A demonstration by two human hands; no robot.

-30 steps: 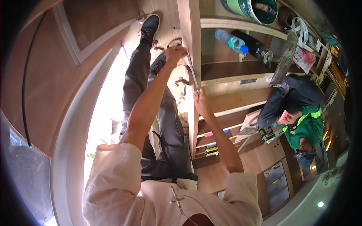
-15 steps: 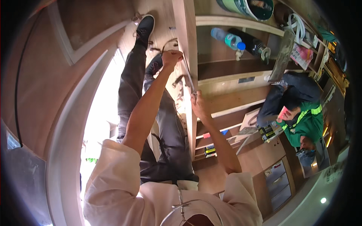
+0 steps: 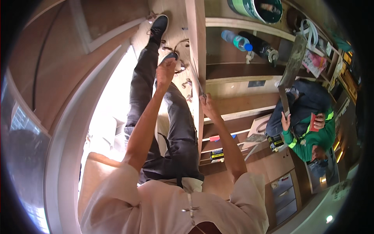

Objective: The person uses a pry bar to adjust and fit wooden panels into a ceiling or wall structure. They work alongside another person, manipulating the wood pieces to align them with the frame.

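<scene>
My right hand is closed around the near end of a thin, straight, light strip-like tool, whose exact kind I cannot make out. The tool lies along the left edge of a long upright wooden board. My left hand hangs over my legs, left of the board and apart from the tool. Its fingers are curled together and slightly blurred; whatever they may hold is hidden. Curled brown scraps lie on the light wooden floor beside the board, near my shoes.
Right of the board, wooden shelving holds a water bottle, a black flask and a bucket. A person in green sits farther right, holding a red object and touching a long flat bar.
My left hand has moved left and nearer to me, away from the tool's far end. My right hand stays by the board. The seated person's hand now reaches the bar.
</scene>
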